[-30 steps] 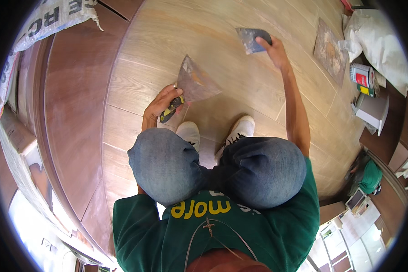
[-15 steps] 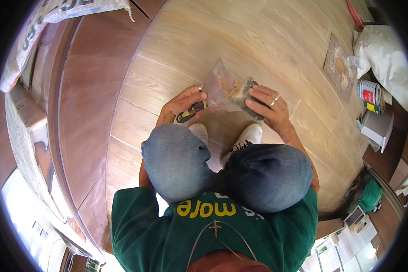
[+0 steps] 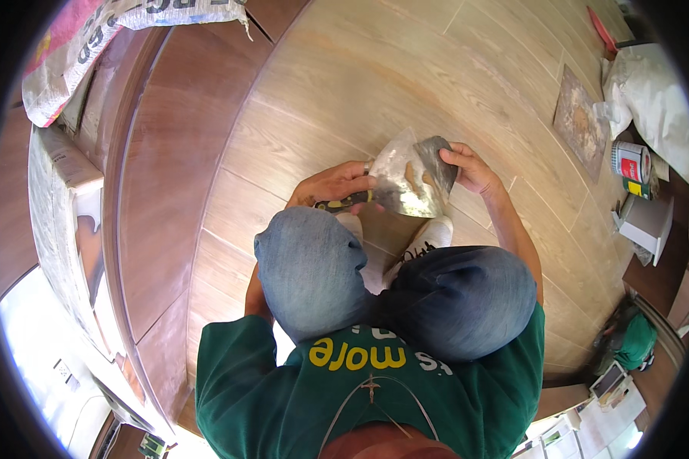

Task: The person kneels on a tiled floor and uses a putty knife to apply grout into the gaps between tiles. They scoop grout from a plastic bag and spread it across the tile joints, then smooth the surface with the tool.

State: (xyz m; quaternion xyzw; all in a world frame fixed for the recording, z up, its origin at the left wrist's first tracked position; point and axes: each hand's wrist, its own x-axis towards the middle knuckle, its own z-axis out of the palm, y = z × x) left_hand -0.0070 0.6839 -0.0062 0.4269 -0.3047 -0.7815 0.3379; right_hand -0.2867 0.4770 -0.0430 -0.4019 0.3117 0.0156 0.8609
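Note:
My left hand (image 3: 335, 184) is closed round the black and yellow handle of a wide putty knife (image 3: 394, 183). The knife's thin metal blade points right and catches a bright glare, with tan paste on its right part. In my right hand (image 3: 473, 170), pinched between thumb and fingers, is a dark flat pad (image 3: 439, 159). The pad meets the blade's right edge; whether it is rubber or another material cannot be told. Both tools are held above the floor, just beyond my knees and white shoes (image 3: 435, 236).
Wood-look floor tiles (image 3: 321, 99) lie around me. Brown panels (image 3: 180, 153) rise on the left, with a printed sack (image 3: 161, 14) above. At right are a stained board (image 3: 578, 122), a paint can (image 3: 630, 161), a white plastic bag (image 3: 654, 99) and a grey box-like piece (image 3: 647, 224).
Both hands have shifted right in the picture. The putty knife's blade has tilted and now shines, and the dark pad has turned more upright against the blade's right edge.

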